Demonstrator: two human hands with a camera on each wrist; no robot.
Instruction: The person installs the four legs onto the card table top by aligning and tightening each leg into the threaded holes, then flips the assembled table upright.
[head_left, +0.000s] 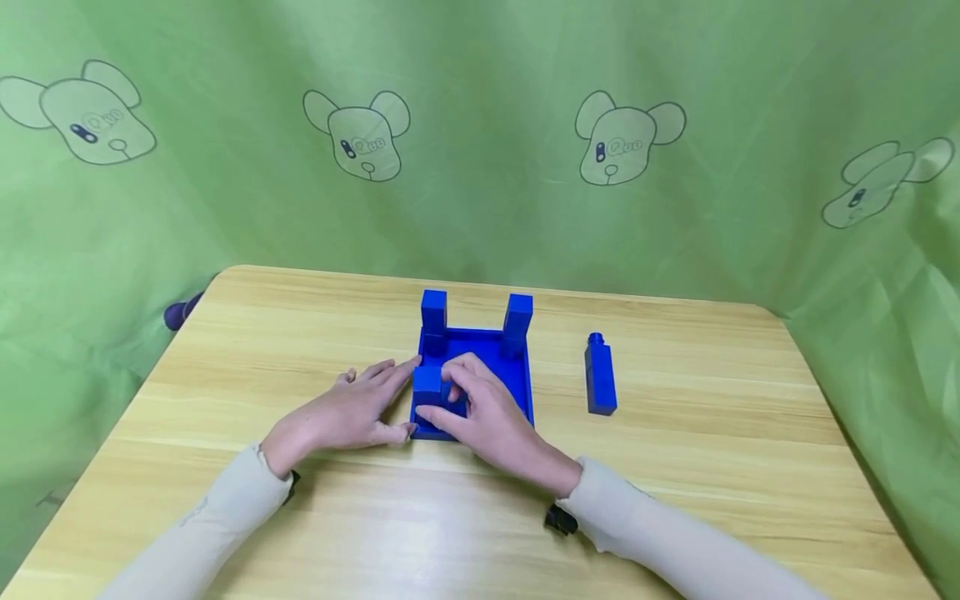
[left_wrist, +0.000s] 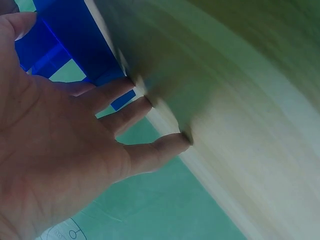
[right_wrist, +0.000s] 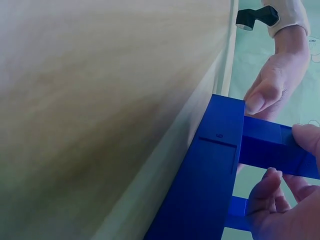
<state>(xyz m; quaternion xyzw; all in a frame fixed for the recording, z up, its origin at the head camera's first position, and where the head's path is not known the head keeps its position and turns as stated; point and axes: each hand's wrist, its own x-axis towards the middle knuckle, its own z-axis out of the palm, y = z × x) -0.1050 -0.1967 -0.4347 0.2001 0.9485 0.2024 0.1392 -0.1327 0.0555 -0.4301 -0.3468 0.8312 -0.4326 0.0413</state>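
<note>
A shallow square blue base (head_left: 480, 346) with a raised rim sits on the table. Blue square posts stand at its far left corner (head_left: 434, 312) and far right corner (head_left: 519, 321). At the near left corner, my right hand (head_left: 491, 408) pinches a third upright post (head_left: 427, 380) between thumb and fingers. The right wrist view shows this post (right_wrist: 265, 142) meeting the base (right_wrist: 207, 160). My left hand (head_left: 341, 417), fingers spread, touches the left side of the base. In the left wrist view its other fingertips (left_wrist: 182, 141) rest on the tabletop.
To the right of the base lies a loose blue post (head_left: 601, 375) with a threaded stub at its far end. Under everything is a pale wooden table (head_left: 697, 483). Green cloth (head_left: 487, 217) with mouse-head drawings hangs behind and at both sides.
</note>
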